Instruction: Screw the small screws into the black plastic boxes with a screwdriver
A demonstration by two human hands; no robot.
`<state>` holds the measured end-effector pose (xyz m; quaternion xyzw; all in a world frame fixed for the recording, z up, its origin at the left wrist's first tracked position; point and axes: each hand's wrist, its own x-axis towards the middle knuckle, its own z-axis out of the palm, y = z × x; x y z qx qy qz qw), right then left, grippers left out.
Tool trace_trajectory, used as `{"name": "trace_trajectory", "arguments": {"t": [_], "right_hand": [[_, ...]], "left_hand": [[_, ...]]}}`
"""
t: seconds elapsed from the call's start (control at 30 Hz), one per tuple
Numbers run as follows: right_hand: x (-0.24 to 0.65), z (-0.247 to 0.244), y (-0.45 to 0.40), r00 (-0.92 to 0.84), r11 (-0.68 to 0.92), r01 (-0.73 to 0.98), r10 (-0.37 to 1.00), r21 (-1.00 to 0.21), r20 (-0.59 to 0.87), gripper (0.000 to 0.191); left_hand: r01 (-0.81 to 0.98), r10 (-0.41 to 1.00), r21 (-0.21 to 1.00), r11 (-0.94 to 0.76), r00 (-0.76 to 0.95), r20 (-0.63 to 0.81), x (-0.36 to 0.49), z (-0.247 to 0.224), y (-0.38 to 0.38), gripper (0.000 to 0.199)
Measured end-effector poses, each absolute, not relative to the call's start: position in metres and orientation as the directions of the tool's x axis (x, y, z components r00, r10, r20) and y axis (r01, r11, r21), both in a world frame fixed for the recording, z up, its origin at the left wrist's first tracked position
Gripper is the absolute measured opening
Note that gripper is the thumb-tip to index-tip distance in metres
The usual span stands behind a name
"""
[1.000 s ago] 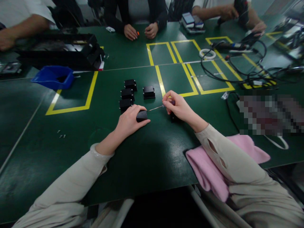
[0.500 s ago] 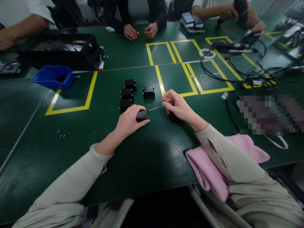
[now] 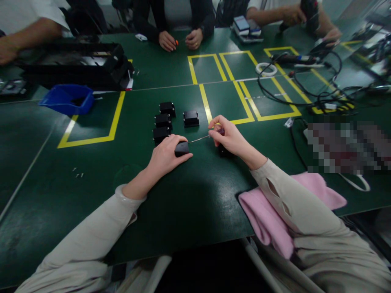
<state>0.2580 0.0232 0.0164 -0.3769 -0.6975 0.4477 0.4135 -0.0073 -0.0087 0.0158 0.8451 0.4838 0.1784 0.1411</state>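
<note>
My left hand [image 3: 165,156] grips a small black block [image 3: 182,149] against the green table [image 3: 183,203]. In my right hand [image 3: 225,136] is a screwdriver [image 3: 200,139] with a dark red handle, its thin shaft reaching left to the block's side. Beyond my left hand three black blocks stand in a column, the nearest [image 3: 161,133] close to my fingers. Another black block [image 3: 191,118] sits apart to their right. A dark piece [image 3: 223,151] is partly hidden under my right hand. Several small screws [image 3: 78,175] lie at the left.
A blue scoop-shaped bin [image 3: 69,99] stands at the left before a long black housing [image 3: 76,67]. A pink cloth [image 3: 265,215] lies under my right forearm. Cables [image 3: 305,95] spread at the right. Across the table, another person's hands [image 3: 180,40] hold something small.
</note>
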Motion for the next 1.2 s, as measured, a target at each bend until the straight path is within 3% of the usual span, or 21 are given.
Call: {"name": "trace_trajectory", "arguments": {"t": [0.7, 0.87, 1.07, 1.2], "right_hand": [[0.2569, 0.0158, 0.0234, -0.384, 0.304, 0.124, 0.892, -0.944, 0.237, 0.009], [0.2587, 0.0175, 0.0242, -0.364, 0.314, 0.147, 0.899, -0.938, 0.243, 0.017], [0.2552, 0.0209, 0.0204, -0.352, 0.210, 0.118, 0.923, -0.971, 0.157, 0.037], [0.2550, 0.0232, 0.0187, -0.345, 0.204, 0.161, 0.928, -0.966, 0.138, 0.035]], "left_hand": [[0.767, 0.864, 0.402, -0.501, 0.472, 0.176, -0.0080, 0.0150, -0.0085, 0.041], [0.775, 0.865, 0.387, -0.500, 0.472, 0.171, -0.0071, 0.0168, -0.0089, 0.039], [0.780, 0.864, 0.375, -0.501, 0.475, 0.165, -0.0050, 0.0187, -0.0103, 0.037], [0.783, 0.864, 0.369, -0.500, 0.478, 0.158, -0.0034, 0.0192, -0.0114, 0.036]]}}
